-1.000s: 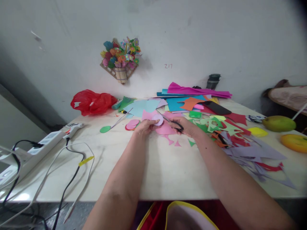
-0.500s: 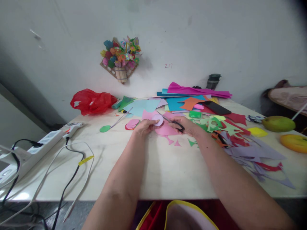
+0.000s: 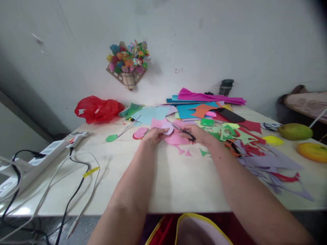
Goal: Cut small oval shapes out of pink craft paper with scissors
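Observation:
Between thumb and fingers, my left hand [image 3: 154, 134] pinches a pale lilac paper circle [image 3: 167, 127]. My right hand [image 3: 195, 132] is closed round the black handles of a pair of scissors [image 3: 188, 134], whose blades point up and left, close to the circle's right edge. Beneath both hands lies a pink paper sheet [image 3: 176, 139]. To the left of my left hand are pink paper circles [image 3: 141, 132] over a red one. Farther left, a green paper circle [image 3: 111, 138] lies by a thin stick [image 3: 129, 126].
Paper scraps [image 3: 265, 161] spread across the right, near a phone [image 3: 230, 115] and a green mango [image 3: 295, 131]. Coloured sheets [image 3: 198, 110] are stacked at the back. A red plastic bag [image 3: 98, 109] sits back left; a power strip [image 3: 48, 154] and cables line the left edge.
Both hands keep nearly the same place and hold the same things. The lilac circle and scissors show only a very slight shift; the whole view has moved a little.

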A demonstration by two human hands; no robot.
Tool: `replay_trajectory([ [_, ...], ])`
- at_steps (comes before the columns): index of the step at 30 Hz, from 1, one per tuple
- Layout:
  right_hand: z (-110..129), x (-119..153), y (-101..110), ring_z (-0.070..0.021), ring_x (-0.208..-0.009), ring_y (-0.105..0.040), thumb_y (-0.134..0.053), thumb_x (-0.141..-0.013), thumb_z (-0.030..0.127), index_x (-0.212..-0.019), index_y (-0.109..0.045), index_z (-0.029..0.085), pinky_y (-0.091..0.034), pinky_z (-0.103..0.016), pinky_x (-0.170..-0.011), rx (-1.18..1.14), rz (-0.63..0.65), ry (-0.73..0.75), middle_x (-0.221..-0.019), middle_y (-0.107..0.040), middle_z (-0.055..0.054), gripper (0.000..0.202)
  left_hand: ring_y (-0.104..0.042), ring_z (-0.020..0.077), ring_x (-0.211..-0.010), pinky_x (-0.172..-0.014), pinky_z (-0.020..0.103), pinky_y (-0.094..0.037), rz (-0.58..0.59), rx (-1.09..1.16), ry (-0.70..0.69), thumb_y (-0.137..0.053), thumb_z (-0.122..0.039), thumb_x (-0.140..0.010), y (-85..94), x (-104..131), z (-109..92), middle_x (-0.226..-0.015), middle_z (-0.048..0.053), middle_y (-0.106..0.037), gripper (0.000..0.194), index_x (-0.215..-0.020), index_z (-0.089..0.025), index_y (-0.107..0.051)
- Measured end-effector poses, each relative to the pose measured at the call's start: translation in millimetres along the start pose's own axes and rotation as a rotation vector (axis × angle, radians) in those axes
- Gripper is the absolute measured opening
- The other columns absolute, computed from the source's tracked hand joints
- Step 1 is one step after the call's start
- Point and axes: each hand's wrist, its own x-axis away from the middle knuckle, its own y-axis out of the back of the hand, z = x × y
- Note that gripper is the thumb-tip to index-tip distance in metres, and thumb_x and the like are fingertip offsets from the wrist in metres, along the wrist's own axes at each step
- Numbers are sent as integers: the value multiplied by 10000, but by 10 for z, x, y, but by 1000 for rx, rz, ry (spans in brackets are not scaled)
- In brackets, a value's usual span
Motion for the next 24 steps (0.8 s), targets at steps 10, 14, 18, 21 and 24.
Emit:
replay_trajectory([
  [10, -106, -64, 102, -99, -416, -529, -630, -739, 511, -681, -532, 167, -307, -190, -336, 17, -114, 96, -536, -592, -15, 363, -679, 242, -904, -831, 286, -553, 39, 57, -89, -588, -33, -755, -10, -21, 13, -942, 188, -699, 170, -910, -21, -657],
  [14, -105, -91, 96, -118, -470, -545, -648, -703, 521, -729, -616, 171, -341, -210, -390, 214, -319, 41, -559, -596, -17, 352, -677, 220, -912, -808, 256, -555, -2, 39, -124, -586, -53, -768, -3, -50, 4, -979, 164, -697, 176, -927, -46, -662],
  [18, -107, -100, 63, -197, -696, -617, -627, -701, 506, -782, -713, 226, -398, -260, -552, 763, -466, 53, -723, -685, -52, 305, -684, 211, -882, -774, 246, -567, -24, 76, -120, -614, -67, -759, -23, -54, 1, -948, 149, -703, 207, -958, -42, -662],
  [21, -103, -103, 36, -235, -805, -628, -569, -740, 507, -854, -733, 265, -398, -281, -615, 1004, -480, -8, -834, -711, -75, 314, -684, 217, -880, -807, 267, -560, -31, 72, -113, -639, -60, -736, -50, -51, 11, -923, 149, -707, 213, -945, -31, -661],
  [24, -104, -118, 15, -254, -847, -627, -554, -753, 504, -940, -729, 262, -411, -301, -654, 1096, -459, -81, -913, -695, -110, 352, -684, 222, -880, -842, 282, -543, -24, 25, -90, -665, -63, -716, -70, -54, 29, -887, 146, -713, 180, -895, -40, -672],
])
